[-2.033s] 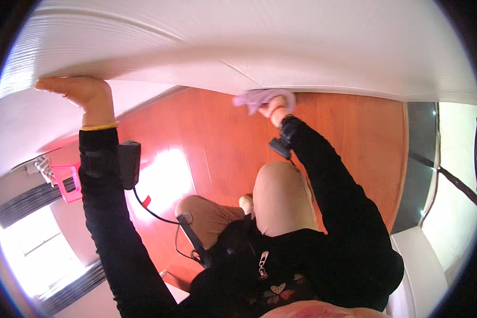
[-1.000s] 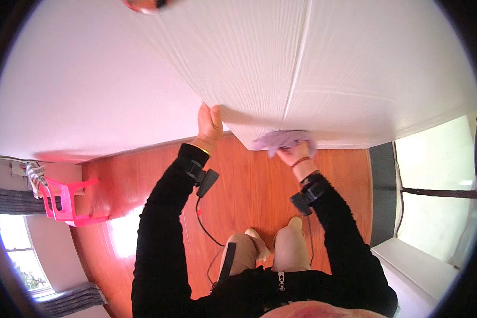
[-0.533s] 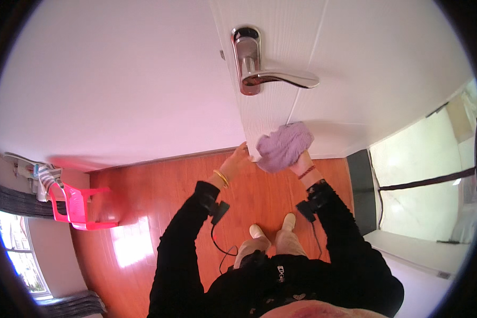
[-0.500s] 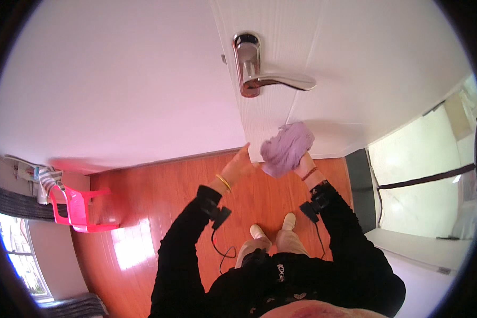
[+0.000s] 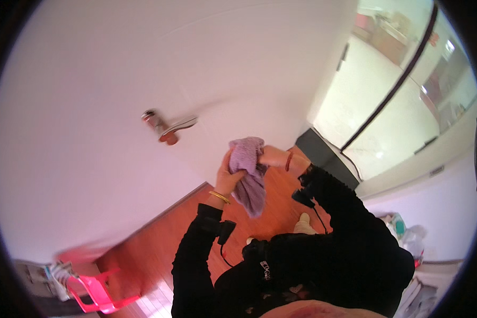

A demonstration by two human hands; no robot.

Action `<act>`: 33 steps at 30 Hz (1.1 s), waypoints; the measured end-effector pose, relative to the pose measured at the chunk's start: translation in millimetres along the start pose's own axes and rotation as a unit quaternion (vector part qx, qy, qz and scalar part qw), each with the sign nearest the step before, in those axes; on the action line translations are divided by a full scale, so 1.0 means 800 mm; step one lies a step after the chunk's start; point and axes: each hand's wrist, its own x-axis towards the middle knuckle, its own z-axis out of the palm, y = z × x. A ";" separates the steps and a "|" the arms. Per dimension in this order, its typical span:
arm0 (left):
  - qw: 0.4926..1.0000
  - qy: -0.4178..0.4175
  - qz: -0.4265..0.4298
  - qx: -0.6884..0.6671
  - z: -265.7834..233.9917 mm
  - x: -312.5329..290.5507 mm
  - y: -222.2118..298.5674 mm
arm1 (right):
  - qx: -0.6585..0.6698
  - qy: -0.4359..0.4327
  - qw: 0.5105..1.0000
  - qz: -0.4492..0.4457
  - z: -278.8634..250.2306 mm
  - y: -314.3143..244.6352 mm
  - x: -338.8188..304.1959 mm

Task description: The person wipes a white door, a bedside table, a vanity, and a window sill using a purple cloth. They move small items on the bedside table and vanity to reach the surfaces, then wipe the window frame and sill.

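A crumpled purple cloth [image 5: 250, 183] hangs between my two hands in front of the white door [image 5: 238, 63]. My left hand [image 5: 228, 177], with a gold bangle at its wrist, grips the cloth's left side, thumb across the front. From the right, my right hand [image 5: 273, 157], wearing a red bracelet, has its fingers closed on the cloth's upper right, partly hidden by the folds. The cloth's lower end dangles loose over the floor. Up and to the left, apart from both hands, the shiny metal door handle [image 5: 169, 127] looks slightly blurred.
A pink plastic chair [image 5: 102, 294] stands at the lower left on the reddish wooden floor [image 5: 196, 222]. Right of the door are a dark floor strip [image 5: 326, 159] and pale glazed panels [image 5: 355, 106]. Bags [image 5: 408, 236] lie at the lower right.
My left hand, empty before, has taken hold of the purple cloth. The cloth has come away from the door and hangs down. The view has turned rightward, so the handle appears farther left.
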 end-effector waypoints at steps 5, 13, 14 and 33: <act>1.000 0.006 -0.003 0.011 0.046 0.043 0.073 | 0.263 0.129 0.951 0.099 -0.125 0.027 -0.094; 0.985 -0.008 -0.037 -0.166 0.299 0.206 0.074 | 0.158 0.276 0.935 -0.160 -0.254 0.111 -0.224; 0.989 -0.024 -0.077 -0.125 0.330 0.218 0.070 | 0.124 0.284 0.933 -0.185 -0.265 0.110 -0.228; 0.821 -0.308 0.277 0.394 0.462 0.423 0.224 | 0.483 0.153 0.768 -0.390 -0.492 0.046 -0.121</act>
